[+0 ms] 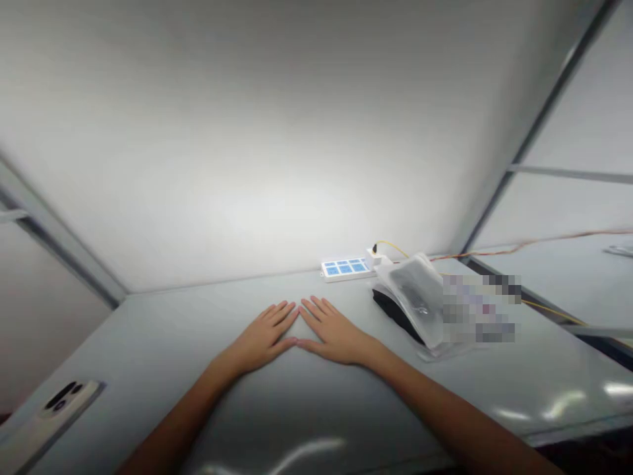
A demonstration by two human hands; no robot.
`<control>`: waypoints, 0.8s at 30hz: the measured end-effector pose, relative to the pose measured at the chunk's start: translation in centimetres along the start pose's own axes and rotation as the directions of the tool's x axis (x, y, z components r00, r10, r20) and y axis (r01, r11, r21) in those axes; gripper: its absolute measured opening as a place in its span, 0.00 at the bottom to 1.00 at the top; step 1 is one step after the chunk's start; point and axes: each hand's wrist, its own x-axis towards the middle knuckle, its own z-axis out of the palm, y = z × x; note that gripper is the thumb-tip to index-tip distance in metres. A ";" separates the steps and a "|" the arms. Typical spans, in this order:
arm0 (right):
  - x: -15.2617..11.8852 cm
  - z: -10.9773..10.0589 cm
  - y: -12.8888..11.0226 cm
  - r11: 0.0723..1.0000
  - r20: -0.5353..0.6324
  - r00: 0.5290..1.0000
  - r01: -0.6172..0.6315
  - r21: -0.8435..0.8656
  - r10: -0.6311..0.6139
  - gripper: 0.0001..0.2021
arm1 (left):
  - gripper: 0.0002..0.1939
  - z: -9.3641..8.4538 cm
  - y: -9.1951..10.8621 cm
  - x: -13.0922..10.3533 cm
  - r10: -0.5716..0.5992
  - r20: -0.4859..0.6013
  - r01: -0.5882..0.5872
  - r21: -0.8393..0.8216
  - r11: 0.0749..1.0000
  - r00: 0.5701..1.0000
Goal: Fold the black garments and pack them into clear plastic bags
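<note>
My left hand [262, 338] lies flat on the pale grey table [297, 409], palm down, its fingers spread and pointing away from me. Beside it my right hand [335, 332] rests the same way. The thumb tips and index fingertips of both hands meet or nearly meet, framing a small patch of tabletop. Neither hand holds anything. To the right of my right hand are clear plastic packages [418, 297] with something black under them; their contents are hard to make out.
A white power strip [346, 269] with blue sockets stands against the white wall [257, 145], a plug adapter [374, 258] and yellow cable at its right end. A phone [59, 415] lies at the front left. Metal frame posts [539, 112] border the table. A blurred patch covers part of the packages.
</note>
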 end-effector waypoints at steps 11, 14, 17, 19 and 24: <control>0.0 -0.4 -0.3 1.000 -0.035 0.999 -0.024 -0.006 0.023 0.40 | 0.36 0.6 -0.6 0.3 -0.012 -0.025 0.011 -0.040 0.999 1.000; 0.1 -0.4 -0.5 0.999 -0.061 0.998 -0.031 -0.014 0.030 0.39 | 0.35 0.8 -0.8 0.4 -0.021 -0.049 0.018 -0.072 0.997 0.999; 0.1 -0.4 -0.8 0.998 -0.074 0.997 -0.041 -0.039 0.038 0.38 | 0.35 1.0 -0.9 0.6 -0.022 -0.082 0.016 -0.069 0.998 0.996; 0.1 -0.4 -0.9 0.998 -0.081 0.996 -0.047 -0.048 0.043 0.38 | 0.34 0.8 -0.8 0.7 -0.021 -0.104 0.015 -0.050 0.999 0.994; 0.3 -0.5 -1.1 0.997 -0.132 0.990 -0.052 -0.062 0.043 0.35 | 0.32 0.0 -0.3 0.8 -0.015 -0.166 0.015 0.000 1.000 0.986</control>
